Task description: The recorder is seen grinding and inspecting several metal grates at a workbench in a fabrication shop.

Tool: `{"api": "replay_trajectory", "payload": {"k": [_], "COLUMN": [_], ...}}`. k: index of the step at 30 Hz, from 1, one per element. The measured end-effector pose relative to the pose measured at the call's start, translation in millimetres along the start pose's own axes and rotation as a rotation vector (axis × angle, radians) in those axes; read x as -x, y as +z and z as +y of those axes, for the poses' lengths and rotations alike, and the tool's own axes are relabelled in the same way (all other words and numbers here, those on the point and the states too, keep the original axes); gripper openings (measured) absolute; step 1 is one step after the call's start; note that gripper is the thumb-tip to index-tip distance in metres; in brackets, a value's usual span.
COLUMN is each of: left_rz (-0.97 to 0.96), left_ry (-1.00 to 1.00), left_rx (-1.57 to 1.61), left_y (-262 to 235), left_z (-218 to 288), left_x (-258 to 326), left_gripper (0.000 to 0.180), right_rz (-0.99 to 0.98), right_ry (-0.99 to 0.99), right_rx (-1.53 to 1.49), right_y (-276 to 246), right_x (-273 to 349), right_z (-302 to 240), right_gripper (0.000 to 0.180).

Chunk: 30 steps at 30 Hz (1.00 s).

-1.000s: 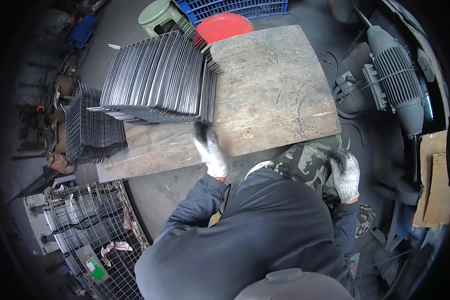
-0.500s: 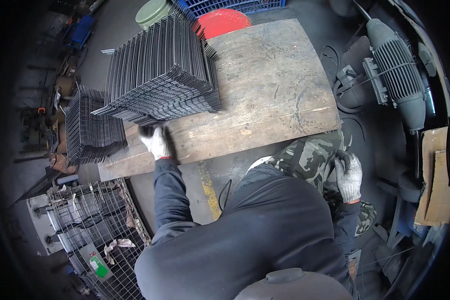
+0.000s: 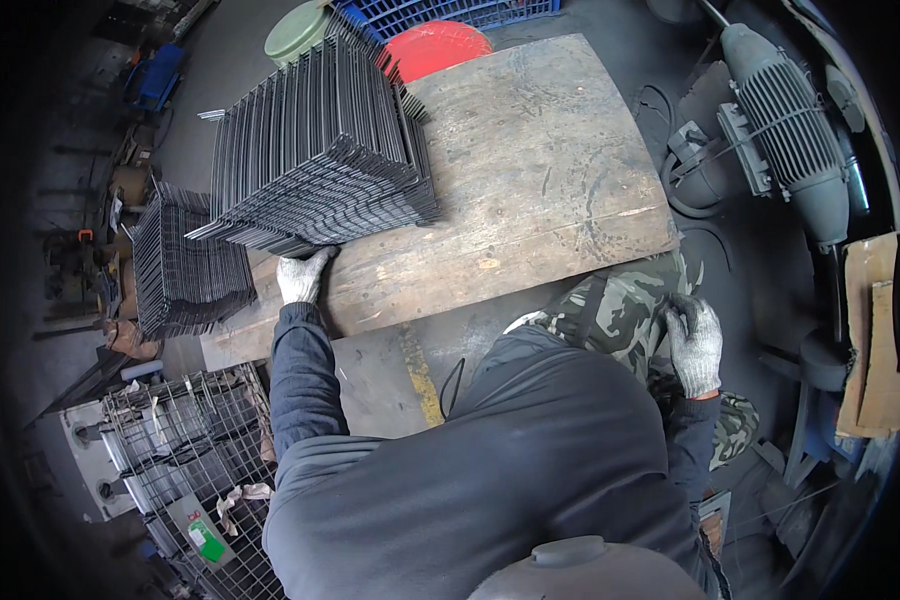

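A large stack of dark bent wire grids point(image 3: 320, 150) stands on the wooden board at the left. My left hand point(image 3: 303, 280), in a white knit glove, is at the stack's near lower edge. Its fingers bend against the bottom wires, closed on them, with the thumb stretched to the right; the fingertips are partly hidden. Over my camouflage trouser leg point(image 3: 620, 325), right of the board's near edge, is my right hand point(image 3: 698, 348). That glove has dark fingertips, and its loosely bent fingers hold nothing I can see.
The worn wooden board point(image 3: 530, 170) spans the middle. A smaller wire-grid stack point(image 3: 192, 265) sits at its left end. Beyond are a red round lid point(image 3: 437, 50), a green bucket point(image 3: 295, 35) and a blue crate point(image 3: 440, 12). A wire cage point(image 3: 190, 440) stands near left, a grey motor point(image 3: 785, 120) far right.
My left hand has shifted slightly left and now presses up against the stack's lower edge. My right hand stays over the leg. The whole view has shifted a little.
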State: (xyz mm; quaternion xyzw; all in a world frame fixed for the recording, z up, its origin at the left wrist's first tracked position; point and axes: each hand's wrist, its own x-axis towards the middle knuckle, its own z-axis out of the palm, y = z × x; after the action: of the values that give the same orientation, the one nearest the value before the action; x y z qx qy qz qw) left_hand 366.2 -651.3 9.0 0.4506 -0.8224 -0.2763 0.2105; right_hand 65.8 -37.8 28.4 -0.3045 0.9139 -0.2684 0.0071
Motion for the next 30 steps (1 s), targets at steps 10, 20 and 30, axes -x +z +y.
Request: {"api": "replay_trajectory", "payload": {"k": [10,20,30], "left_rz": [0.023,0.024,-0.083], "left_ry": [0.002,0.147,0.399], "left_rx": [-0.097,-0.102,-0.153], "left_y": [22.1,50.0,117.0], "left_z": [-9.3,23.5,114.4], "left_x": [31.0,78.8,136.1], "left_gripper": [0.053,0.037,0.019], "right_rz": [0.009,0.036,-0.059], "right_ry": [0.019,-0.116,-0.196], "right_rx": [-0.017,0.019,-0.077], "right_y": [-2.6,-0.3,18.3], "right_x": [-0.5,-25.0,-39.9], "right_z": [2.6,-18.8,-43.1], "right_gripper": [0.023,0.021,0.022]}}
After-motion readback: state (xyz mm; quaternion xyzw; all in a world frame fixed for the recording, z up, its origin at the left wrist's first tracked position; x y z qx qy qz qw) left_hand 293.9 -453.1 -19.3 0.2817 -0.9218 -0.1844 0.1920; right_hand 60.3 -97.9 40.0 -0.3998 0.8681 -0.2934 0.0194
